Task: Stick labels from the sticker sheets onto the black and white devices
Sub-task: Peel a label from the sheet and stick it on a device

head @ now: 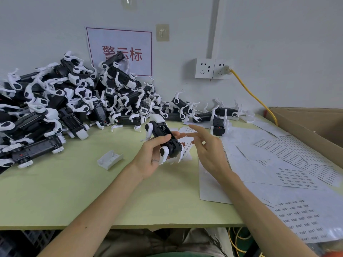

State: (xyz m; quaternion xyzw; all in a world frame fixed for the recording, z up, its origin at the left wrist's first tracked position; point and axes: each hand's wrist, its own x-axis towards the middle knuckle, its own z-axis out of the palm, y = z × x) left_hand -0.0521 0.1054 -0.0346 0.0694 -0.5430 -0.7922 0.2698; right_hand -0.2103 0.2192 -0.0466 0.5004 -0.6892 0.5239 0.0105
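Observation:
My left hand (151, 156) grips a black and white device (165, 138) above the green table, its black underside turned up. My right hand (207, 147) hovers just right of it with the index finger stretched out toward the device and the other fingers loosely bent; I cannot tell whether a label sits on a fingertip. A small sticker sheet (187, 143) lies under and behind the device. More sticker sheets (297, 175) with rows of dark labels spread over the table's right side.
A big heap of black and white devices (65, 101) fills the back left. A few more devices (219, 125) stand at the back right. A loose white cover (110, 159) lies left of my hands. A cardboard box (315, 125) borders the right; a yellow cable (254, 95) hangs from the wall socket.

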